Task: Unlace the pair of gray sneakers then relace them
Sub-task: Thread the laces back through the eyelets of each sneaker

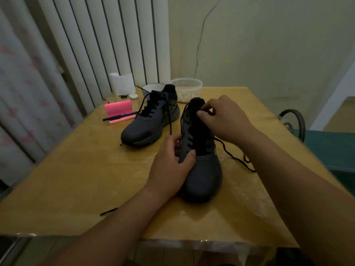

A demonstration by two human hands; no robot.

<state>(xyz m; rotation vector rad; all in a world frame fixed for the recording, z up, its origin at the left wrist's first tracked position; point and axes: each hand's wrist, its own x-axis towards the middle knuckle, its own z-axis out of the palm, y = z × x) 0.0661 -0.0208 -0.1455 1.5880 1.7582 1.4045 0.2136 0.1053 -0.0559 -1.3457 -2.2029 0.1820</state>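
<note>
1. Your left hand (171,166), nearest the lens, grips the left flank of the near sneaker (203,173), thumb laid over its upper. The shoe stands on the table (76,189) with its toe pointing at you.
2. Your right hand (221,118) pinches that sneaker at the top of its tongue. Whether the lace (234,158) sits between the fingertips cannot be told. Your hands are apart, both clamped on the one shoe.
3. Its upper eyelets look empty and its lower rows are crossed, so unlacing seems partly done. Pin the shoe down and draw out one crossing at a time, working toward the toe. Mind the loose end trailing to its right.
4. Count two gray sneakers. The far sneaker (149,123) sits behind-left of the near one, laced but untied. Beyond it are one pink pad (118,108), one pen (119,117) across it, one bowl (151,87) and one clear tub (187,87).
</note>
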